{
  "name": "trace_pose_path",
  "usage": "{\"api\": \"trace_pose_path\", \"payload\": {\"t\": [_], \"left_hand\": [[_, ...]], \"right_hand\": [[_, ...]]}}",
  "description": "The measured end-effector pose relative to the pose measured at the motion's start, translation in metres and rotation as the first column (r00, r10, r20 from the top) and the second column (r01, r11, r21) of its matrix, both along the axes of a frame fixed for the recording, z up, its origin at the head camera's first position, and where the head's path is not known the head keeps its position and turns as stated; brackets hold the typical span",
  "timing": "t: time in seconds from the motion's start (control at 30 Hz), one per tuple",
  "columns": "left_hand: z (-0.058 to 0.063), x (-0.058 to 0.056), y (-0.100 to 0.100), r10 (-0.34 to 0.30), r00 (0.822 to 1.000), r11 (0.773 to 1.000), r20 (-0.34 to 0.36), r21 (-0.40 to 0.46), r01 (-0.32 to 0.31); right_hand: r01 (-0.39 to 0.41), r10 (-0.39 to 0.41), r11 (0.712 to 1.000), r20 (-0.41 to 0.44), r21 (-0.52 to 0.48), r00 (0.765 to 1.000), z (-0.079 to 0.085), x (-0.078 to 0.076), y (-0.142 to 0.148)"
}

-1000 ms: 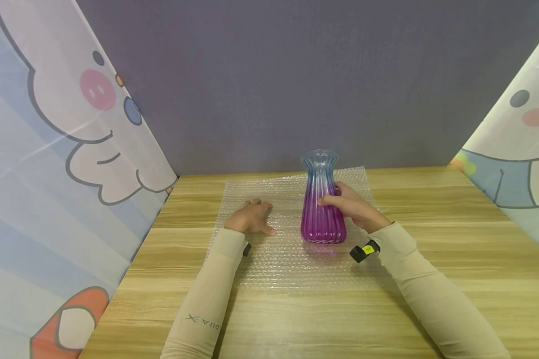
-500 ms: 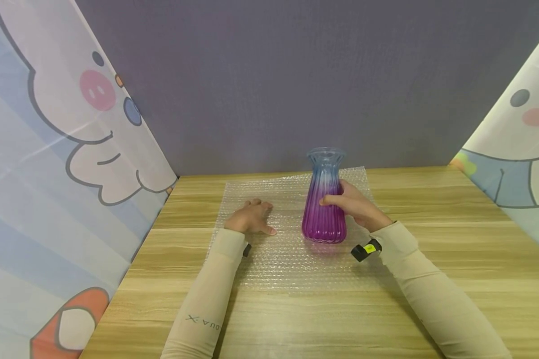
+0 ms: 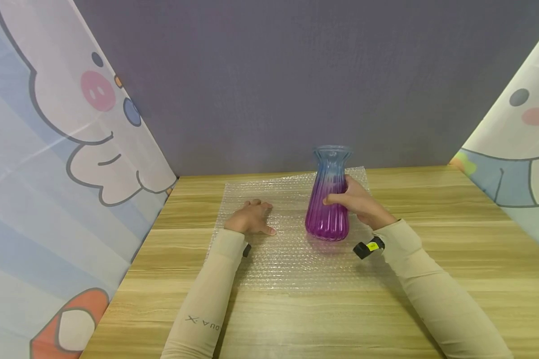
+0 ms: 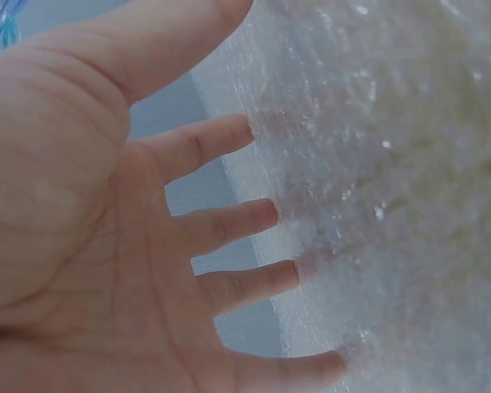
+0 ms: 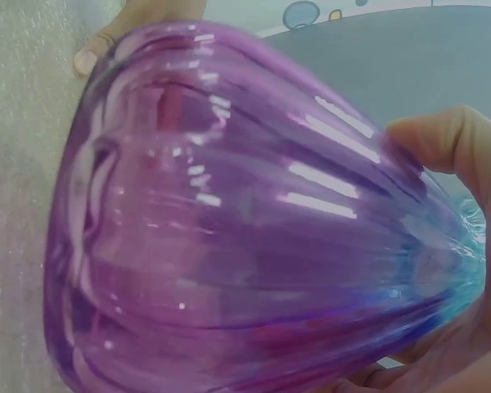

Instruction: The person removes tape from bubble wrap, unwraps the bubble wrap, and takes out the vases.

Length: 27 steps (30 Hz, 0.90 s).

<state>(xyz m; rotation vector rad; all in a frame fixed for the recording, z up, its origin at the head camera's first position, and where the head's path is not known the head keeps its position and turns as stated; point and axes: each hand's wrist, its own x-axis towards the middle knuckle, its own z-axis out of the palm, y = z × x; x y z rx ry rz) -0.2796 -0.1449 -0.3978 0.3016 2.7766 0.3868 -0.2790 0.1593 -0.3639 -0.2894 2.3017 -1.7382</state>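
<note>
A ribbed glass vase (image 3: 327,214), purple at the base and fading to blue at its flared mouth, leans slightly to the right over a sheet of bubble wrap (image 3: 278,259). My right hand (image 3: 357,203) grips it round the middle from the right side, thumb across the front. In the right wrist view the vase (image 5: 213,221) fills most of the picture, its base close to the bubble wrap. My left hand (image 3: 250,217) rests with spread fingers on the left part of the sheet. The left wrist view shows its fingertips (image 4: 266,211) touching the bubble wrap.
The wood-grain table (image 3: 296,324) runs back to a grey upright panel (image 3: 269,89). Cartoon-printed curtains flank it, one on the left (image 3: 36,199) and one on the right (image 3: 521,164). A black wrist device (image 3: 368,247) sits by the right cuff.
My right hand has shifted slightly right and up with the vase, which has gone from nearly upright to tilting right. The left hand and bubble wrap have stayed still.
</note>
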Motion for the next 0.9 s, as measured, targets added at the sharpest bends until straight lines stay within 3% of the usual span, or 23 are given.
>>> {"api": "trace_pose_path", "payload": {"t": [0.9], "left_hand": [[-0.0003, 0.0000, 0.0009, -0.013, 1.000, 1.000, -0.006, 0.002, 0.013]], "right_hand": [[0.063, -0.062, 0.998, -0.055, 0.006, 0.997, 0.0031, -0.0021, 0.0079]]}}
